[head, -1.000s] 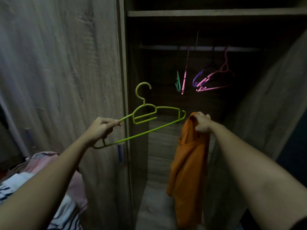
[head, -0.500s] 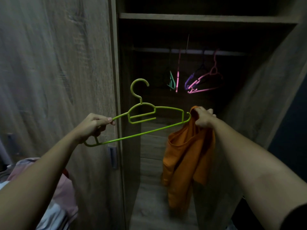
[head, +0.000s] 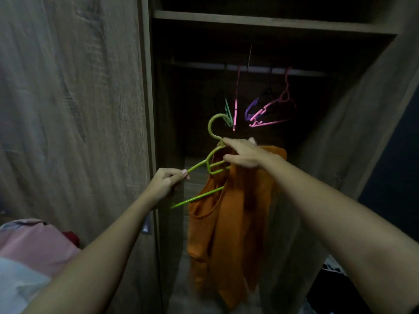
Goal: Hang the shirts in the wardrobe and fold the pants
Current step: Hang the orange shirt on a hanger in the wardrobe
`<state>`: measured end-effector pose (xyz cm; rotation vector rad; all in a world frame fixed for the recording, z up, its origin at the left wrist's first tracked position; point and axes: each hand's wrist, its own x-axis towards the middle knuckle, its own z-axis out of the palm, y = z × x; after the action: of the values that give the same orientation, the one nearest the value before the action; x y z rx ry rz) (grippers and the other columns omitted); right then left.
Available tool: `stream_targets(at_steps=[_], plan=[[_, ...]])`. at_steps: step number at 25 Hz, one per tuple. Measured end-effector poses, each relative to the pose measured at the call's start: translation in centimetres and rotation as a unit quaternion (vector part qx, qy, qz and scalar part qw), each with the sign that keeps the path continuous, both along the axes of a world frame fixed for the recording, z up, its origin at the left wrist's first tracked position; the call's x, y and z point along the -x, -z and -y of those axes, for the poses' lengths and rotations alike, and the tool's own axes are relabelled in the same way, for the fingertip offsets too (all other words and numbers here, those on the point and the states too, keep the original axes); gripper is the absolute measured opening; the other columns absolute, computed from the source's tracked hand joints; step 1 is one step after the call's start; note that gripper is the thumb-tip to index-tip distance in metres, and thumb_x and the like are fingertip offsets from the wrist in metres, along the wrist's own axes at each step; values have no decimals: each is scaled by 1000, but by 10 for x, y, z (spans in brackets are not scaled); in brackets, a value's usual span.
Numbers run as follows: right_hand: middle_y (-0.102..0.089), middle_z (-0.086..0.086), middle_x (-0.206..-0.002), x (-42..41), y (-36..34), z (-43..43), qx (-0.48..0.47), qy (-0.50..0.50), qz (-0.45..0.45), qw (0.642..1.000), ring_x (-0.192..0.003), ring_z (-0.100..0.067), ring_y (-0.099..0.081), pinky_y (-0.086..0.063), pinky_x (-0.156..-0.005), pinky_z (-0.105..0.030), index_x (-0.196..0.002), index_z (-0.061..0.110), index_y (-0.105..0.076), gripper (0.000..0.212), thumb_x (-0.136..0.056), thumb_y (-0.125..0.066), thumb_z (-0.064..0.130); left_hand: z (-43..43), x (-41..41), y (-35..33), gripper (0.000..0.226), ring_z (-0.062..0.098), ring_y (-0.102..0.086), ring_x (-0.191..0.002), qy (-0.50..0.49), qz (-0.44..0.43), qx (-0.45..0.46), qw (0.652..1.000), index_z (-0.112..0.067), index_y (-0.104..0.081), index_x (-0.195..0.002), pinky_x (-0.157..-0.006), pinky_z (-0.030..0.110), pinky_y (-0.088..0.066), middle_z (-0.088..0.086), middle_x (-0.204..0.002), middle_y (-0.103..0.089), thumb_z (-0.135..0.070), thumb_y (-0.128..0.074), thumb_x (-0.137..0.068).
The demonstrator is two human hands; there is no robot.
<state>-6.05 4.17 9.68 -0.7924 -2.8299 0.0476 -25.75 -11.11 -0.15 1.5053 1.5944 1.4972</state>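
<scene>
An orange shirt (head: pixel 229 223) hangs in front of the open wardrobe, draped over the right half of a lime-green hanger (head: pixel 212 128). My left hand (head: pixel 166 183) pinches the hanger's left arm. At the top of the shirt, just under the hook, my right hand (head: pixel 243 155) holds the fabric against the hanger. The hanger's right end is hidden inside the shirt.
Inside the wardrobe a rail (head: pixel 249 69) carries several empty hangers, pink (head: pixel 272 114), purple (head: pixel 250 109) and green (head: pixel 229 109). A shelf (head: pixel 272 23) sits above. The closed wooden door (head: pixel 74 109) stands at left, the open door (head: pixel 362 137) at right. Pink and white clothes (head: pixel 34 250) lie at lower left.
The hanger's right end has gone into the orange shirt. My right hand slid left along the shirt's top to the hook, and my left hand moved right and tilted the hanger.
</scene>
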Motion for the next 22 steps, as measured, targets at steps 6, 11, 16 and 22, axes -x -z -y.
stream_targets(at_steps=[6,11,16,22], plan=[[-62,1,-71,-13,-4,-11,-291,-30,-161,942,-61,-20,-60,-21,-46,-22,-88,22,-54,37,-96,-27,46,-17,-13,-10,23,9,-56,-80,-193,-209,-146,947,-16,-70,-99,-69,26,-46,4,-87,-64,-30,-52,-94],[-62,0,-68,-6,-9,-16,-294,-33,-194,935,-58,-19,-58,-25,-48,-24,-89,22,-54,36,-96,-29,47,-34,-77,-1,40,17,-48,-88,-251,-338,-223,879,-6,-66,-101,-72,20,-41,9,-93,-54,-40,-48,-91],[-62,1,-68,-1,-7,-12,-276,-37,-196,940,-59,-16,-57,-31,-50,-25,-90,21,-55,41,-95,-26,48,-63,-106,3,27,15,-49,-94,-131,-254,-107,952,-15,-60,-106,-83,34,-45,3,-102,-58,-37,-51,-93],[-62,0,-73,-37,-15,-27,-227,61,-250,939,-73,-22,-63,-23,-51,-25,-95,21,-57,32,-99,-34,42,-66,-83,65,37,20,-60,-94,0,-400,51,915,-21,-51,-108,-95,43,-41,2,-100,-63,-51,-34,-95]])
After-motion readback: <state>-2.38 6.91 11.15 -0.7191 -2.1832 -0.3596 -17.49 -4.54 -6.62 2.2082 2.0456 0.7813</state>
